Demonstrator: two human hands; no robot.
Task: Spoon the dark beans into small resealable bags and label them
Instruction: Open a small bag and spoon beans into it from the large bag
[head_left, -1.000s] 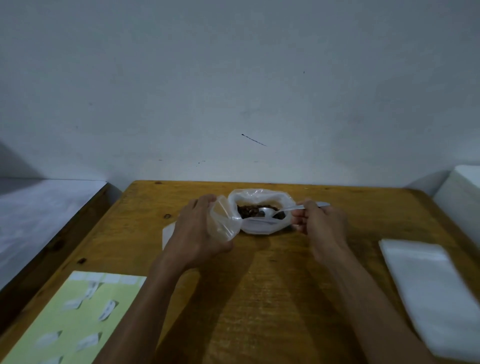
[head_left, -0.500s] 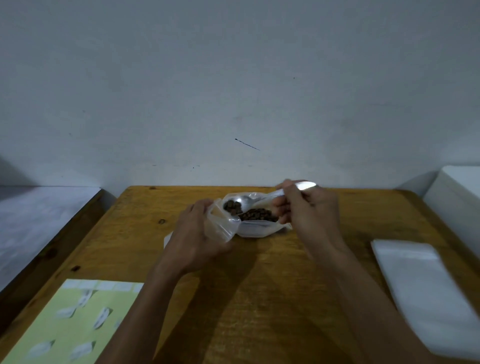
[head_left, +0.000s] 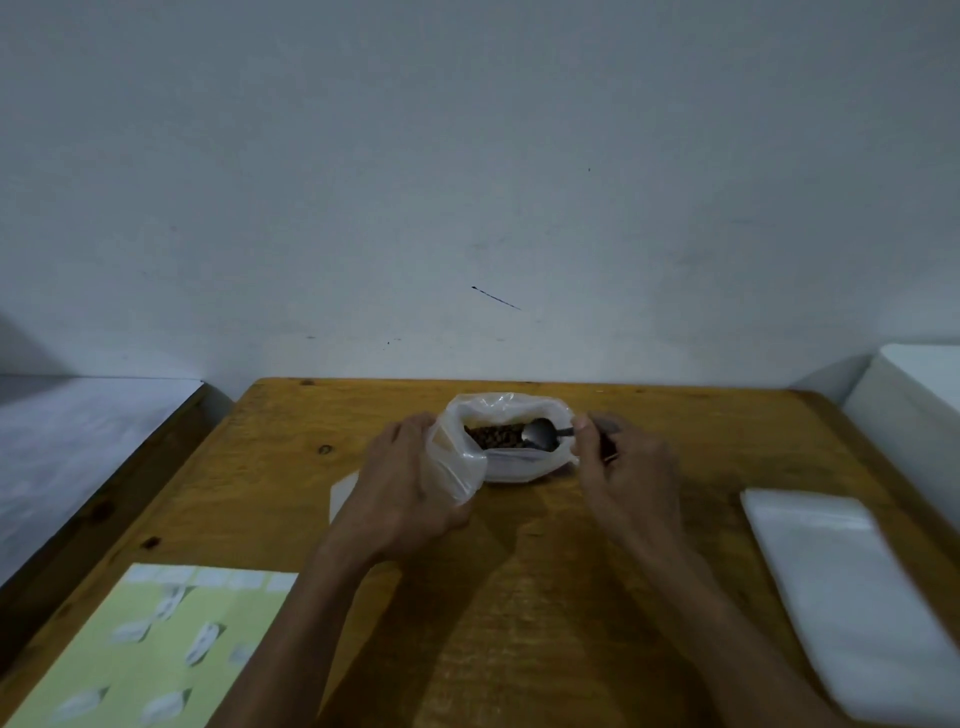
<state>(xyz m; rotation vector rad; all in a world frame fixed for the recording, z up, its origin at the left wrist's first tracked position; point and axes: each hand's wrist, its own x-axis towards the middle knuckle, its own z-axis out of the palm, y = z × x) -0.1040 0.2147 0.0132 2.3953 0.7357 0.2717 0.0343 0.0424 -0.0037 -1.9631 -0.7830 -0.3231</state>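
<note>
— What's on the table (head_left: 675, 431)?
— One stack of bags (head_left: 852, 597) at the right edge, one label sheet (head_left: 156, 649) at the near-left corner.
— Hands?
— The left hand (head_left: 405, 499) grips one small bag (head_left: 457, 467); the right hand (head_left: 628, 478) pinches one spoon (head_left: 543, 434) over the beans (head_left: 491, 435).

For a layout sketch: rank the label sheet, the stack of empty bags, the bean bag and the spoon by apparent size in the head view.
1. Stack of empty bags and label sheet: alike, both near the camera and cropped, so unranked.
2. Bean bag, farther away.
3. Spoon, smallest.
</note>
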